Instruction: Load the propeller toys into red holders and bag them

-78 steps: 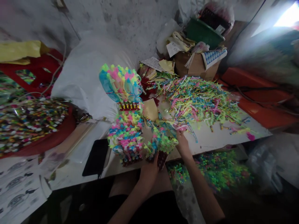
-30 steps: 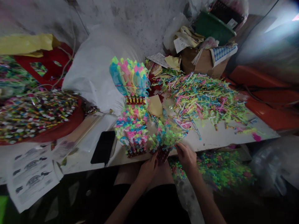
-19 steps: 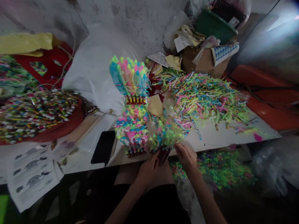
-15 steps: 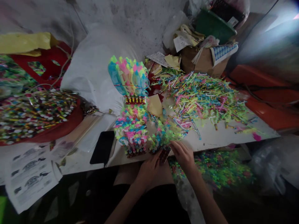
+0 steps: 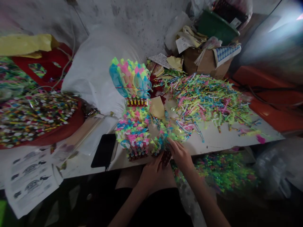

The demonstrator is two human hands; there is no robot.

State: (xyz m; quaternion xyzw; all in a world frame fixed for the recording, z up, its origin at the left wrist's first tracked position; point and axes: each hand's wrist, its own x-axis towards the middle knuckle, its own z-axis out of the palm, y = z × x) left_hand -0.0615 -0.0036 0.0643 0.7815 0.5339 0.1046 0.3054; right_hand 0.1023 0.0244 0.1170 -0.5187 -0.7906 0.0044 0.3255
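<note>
the left hand (image 5: 151,170) is positioned at the front edge of the white flat-topped desk (image 5: 199,148), its grip clamped on the side of a dark red rectangular block with rows of holes (image 5: 167,158). the block is located above the person's lap, tilted, with its far end under a cluster of translucent blue and green plastic pieces (image 5: 163,138). the right hand (image 5: 182,158) is placed on the right side of the block, fingertips extended to the cluster; whether its grip is together on a single piece cannot be told, as the fingers cover the point of contact. directly left of the cluster stands a dense stack of pink, blue and green plastic pieces (image 5: 133,134) in dark red bases. behind this stack, an upright banded bundle of blue, pink and yellow-green loops (image 5: 130,78) is seated in a similar base. a loose heap of thin multicoloured plastic sticks (image 5: 208,97) covers the right rear of the desk. a black flat rectangular device (image 5: 103,150) lies left of the stack.
</note>
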